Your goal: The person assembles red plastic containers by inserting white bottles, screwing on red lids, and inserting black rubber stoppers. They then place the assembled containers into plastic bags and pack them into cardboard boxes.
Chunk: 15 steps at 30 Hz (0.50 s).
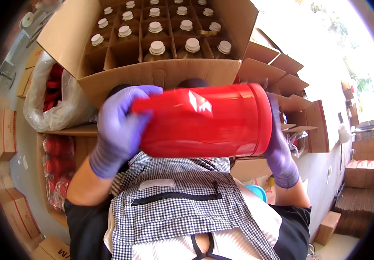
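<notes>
A glossy red cylindrical canister [200,123] lies on its side in the air before my apron, its wider rimmed end to the right. My left hand [124,117], in a purple glove, grips its left end with fingers and thumb. My right hand [279,147], also gloved, is closed against the rimmed end; its fingertips are mostly hidden behind the canister. Just beyond stands an open cardboard box [161,71] with dividers, holding several bottles [157,48] with white caps. Two front cells at its left show no bottle.
To the left, a clear plastic bag [37,106] holds red items, above a carton with red wrapped pieces [60,160]. Open divided cartons [317,125] stand on the right. Stacked boxes [362,173] are at the far right, and a sealed carton [20,212] is at the lower left.
</notes>
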### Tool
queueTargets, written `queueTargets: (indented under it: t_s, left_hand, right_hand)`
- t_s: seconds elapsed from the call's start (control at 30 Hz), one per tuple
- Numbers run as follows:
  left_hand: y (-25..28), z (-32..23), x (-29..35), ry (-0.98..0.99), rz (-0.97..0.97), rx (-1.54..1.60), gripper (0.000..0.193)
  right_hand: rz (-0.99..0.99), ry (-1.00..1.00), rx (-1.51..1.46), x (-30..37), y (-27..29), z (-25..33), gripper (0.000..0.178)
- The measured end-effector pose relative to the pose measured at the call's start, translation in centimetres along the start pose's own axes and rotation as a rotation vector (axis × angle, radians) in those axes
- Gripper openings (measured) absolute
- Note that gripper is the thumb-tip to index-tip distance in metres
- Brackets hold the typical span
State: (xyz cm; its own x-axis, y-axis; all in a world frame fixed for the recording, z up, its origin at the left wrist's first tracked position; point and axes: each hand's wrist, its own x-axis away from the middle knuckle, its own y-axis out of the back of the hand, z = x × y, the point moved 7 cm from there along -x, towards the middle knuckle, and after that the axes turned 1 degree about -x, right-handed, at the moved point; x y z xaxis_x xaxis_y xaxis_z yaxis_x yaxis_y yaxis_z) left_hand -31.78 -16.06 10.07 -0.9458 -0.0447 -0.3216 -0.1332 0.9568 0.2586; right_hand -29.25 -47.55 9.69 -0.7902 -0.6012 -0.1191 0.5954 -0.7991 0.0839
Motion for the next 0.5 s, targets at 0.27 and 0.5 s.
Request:
queueTargets:
  t_s: [0.27,0.5]
  left_hand:
    - [-2.2,-8.1,2.1,-0.744,-0.027,-0.701,0.014]
    - [0.8,2.1,0.5,0.299,0.018,-0.025,0.006]
  right_hand:
    - [-0.262,-0.308,-0.678,-1.2,-1.1,-7.2,0.079]
    - [0.115,0.487,0.461,-3.3,-1.4,1.7,0.157]
